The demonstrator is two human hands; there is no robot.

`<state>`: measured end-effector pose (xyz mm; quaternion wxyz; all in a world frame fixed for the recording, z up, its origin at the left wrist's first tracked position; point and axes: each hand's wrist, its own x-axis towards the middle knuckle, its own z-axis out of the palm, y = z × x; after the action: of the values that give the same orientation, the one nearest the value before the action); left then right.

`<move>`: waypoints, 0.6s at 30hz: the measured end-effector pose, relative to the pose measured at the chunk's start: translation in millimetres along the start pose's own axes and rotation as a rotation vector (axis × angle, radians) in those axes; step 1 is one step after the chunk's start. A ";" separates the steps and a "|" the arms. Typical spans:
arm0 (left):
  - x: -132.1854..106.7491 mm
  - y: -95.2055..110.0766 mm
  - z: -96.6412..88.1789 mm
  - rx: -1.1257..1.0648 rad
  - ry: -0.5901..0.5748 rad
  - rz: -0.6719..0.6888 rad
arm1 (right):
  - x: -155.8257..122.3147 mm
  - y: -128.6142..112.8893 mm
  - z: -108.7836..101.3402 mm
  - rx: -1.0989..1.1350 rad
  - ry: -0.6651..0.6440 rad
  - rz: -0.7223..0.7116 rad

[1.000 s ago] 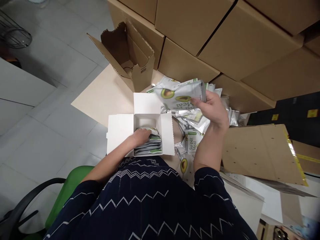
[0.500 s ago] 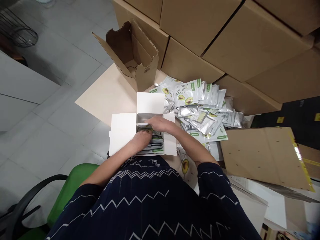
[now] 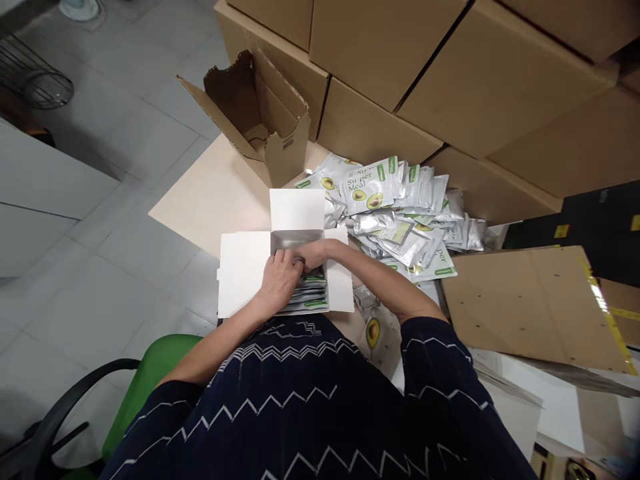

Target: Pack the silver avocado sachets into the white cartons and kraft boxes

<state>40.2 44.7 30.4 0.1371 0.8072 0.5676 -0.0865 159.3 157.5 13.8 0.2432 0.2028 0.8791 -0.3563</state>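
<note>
A white carton [image 3: 244,273] stands open in front of me with its flaps spread out. Inside it, several silver and green foil pouches [image 3: 311,293] are packed upright in a row. My left hand [image 3: 281,277] reaches over the carton's left side, fingers curled down on a pouch at the far end of the row. My right hand [image 3: 315,253] comes in from the right, closed, its fingertips meeting those of the left at the same pouch. Most of that pouch is hidden by my hands.
Loose avocado-print pouches [image 3: 370,190] are heaped right of the carton. Beyond stands an open brown box [image 3: 285,157], before a wall of stacked cartons [image 3: 380,113]. A cardboard sheet [image 3: 525,307] lies at right, a green chair [image 3: 150,373] at lower left.
My left hand has risen slightly, with its fingers now higher in the carton. The right hand has drawn lower and closer to the left one. The view has shifted a little.
</note>
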 end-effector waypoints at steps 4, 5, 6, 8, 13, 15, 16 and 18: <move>1.3 -7.5 9.4 0.010 0.016 0.073 | 14.4 5.6 -5.7 -0.024 -0.274 0.096; 1.9 -8.6 11.3 0.005 -0.003 0.078 | 18.2 6.5 -6.3 -0.017 -0.286 0.090; 2.7 -9.1 12.7 0.001 -0.023 0.072 | 20.9 6.9 -7.1 -0.002 -0.296 0.077; 5.1 -9.2 14.2 -0.003 -0.053 0.047 | 20.0 5.9 -10.9 0.034 -0.299 0.047; 12.3 -8.4 12.7 -0.002 -0.118 0.066 | -30.4 11.8 -43.5 0.361 -0.152 -0.097; 13.5 -8.6 12.2 -0.020 -0.143 0.120 | -55.1 31.5 -59.8 0.591 0.138 -0.077; 13.6 -8.8 12.2 -0.029 -0.152 0.145 | -63.2 46.0 -65.7 0.666 0.347 -0.009; 13.4 -9.1 12.8 -0.042 -0.169 0.172 | -66.6 80.2 -70.4 0.689 0.762 0.227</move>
<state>36.5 55.5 13.2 0.2082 0.8396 0.4844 -0.1305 235.1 249.6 53.8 -0.1374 0.4802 0.7096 -0.4971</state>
